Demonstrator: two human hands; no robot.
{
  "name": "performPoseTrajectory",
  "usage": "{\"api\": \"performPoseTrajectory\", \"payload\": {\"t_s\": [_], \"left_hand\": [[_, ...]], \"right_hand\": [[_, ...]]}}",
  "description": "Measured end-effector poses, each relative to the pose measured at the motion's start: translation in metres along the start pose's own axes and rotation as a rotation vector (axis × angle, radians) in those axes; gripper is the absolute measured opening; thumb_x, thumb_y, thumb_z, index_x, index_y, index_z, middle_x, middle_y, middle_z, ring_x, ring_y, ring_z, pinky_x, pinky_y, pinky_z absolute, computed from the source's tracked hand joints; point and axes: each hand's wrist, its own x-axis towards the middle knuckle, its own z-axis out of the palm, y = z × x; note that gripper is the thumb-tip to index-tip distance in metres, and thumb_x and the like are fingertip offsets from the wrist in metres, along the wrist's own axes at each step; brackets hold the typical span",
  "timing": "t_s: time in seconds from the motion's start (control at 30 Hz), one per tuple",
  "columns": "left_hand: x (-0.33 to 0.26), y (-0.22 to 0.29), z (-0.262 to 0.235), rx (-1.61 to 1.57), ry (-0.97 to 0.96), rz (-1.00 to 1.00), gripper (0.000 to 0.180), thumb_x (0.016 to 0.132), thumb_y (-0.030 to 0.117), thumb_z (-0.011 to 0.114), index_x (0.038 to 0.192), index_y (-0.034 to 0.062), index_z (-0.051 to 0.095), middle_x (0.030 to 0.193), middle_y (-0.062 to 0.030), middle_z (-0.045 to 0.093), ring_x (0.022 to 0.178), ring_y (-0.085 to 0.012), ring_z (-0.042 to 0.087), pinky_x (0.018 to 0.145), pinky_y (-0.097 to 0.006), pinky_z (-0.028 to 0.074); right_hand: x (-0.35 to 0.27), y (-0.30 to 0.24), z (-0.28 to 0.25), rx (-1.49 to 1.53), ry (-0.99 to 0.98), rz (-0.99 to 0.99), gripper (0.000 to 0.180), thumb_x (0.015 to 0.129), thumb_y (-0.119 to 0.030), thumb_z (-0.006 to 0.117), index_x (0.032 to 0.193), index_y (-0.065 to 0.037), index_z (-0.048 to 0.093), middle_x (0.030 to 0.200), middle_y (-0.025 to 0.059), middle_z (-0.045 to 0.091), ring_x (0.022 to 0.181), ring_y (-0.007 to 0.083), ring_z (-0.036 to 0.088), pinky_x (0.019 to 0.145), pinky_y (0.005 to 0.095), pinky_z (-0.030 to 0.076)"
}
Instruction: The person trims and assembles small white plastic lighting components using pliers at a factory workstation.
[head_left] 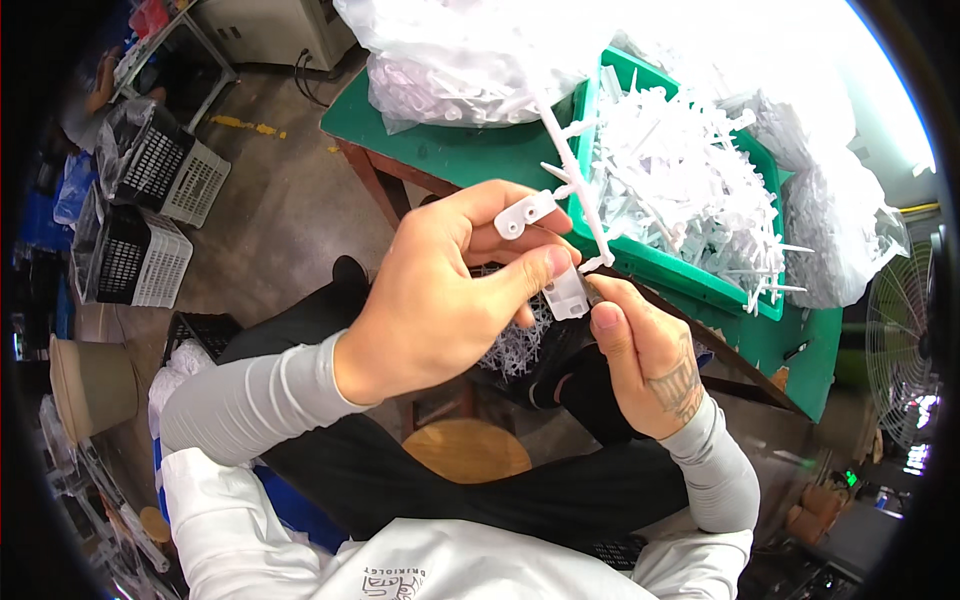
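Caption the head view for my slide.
Left hand holding a white plastic sprue with molded parts, right hand close by, before a green bin heaped with white plastic pieces.

The right fingers [628, 312] hide most of a slim dark tool [592, 290], its kind unclear. The left fingers [527, 273] cover part of the white moulded piece [569, 298]. Beyond them, glare washes out the white stem's [577, 178] upper end. Farther past the fingers, a plastic bag [430, 90] runs off the upper edge.

White shirt [480, 560] with dark print [393, 583], wrinkled grey arm sleeves [260, 400], black trousers [370, 470], dark tattoo [678, 388] on right hand [645, 355].
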Motion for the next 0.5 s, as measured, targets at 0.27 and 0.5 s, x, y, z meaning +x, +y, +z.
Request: {"api": "performPoseTrajectory", "payload": {"t_s": [0.27, 0.5], "left_hand": [[0.001, -0.008, 0.005, -0.313, 0.069, 0.014, 0.031, 0.103, 0.028, 0.054, 0.116, -0.0008, 0.057, 0.107, -0.0122, 0.067, 0.100, -0.0180, 0.068, 0.079, -0.034, 0.063], [0.002, -0.011, -0.001, -0.103, 0.033, 0.038, 0.030, 0.102, 0.023, 0.058, 0.114, -0.0040, 0.064, 0.098, -0.0117, 0.070, 0.090, -0.0169, 0.070, 0.078, -0.031, 0.063]], "right_hand": [[-0.001, -0.005, 0.005, -0.112, 0.089, -0.010, 0.022, 0.103, -0.016, 0.049, 0.116, -0.001, 0.059, 0.090, 0.0208, 0.066, 0.076, 0.0393, 0.066, 0.067, 0.0380, 0.053], [-0.004, 0.000, -0.004, 0.083, 0.261, -0.093, 0.037, 0.105, -0.018, 0.045, 0.139, -0.001, 0.047, 0.076, 0.0125, 0.067, 0.068, 0.0219, 0.069, 0.065, 0.0317, 0.052]]}}
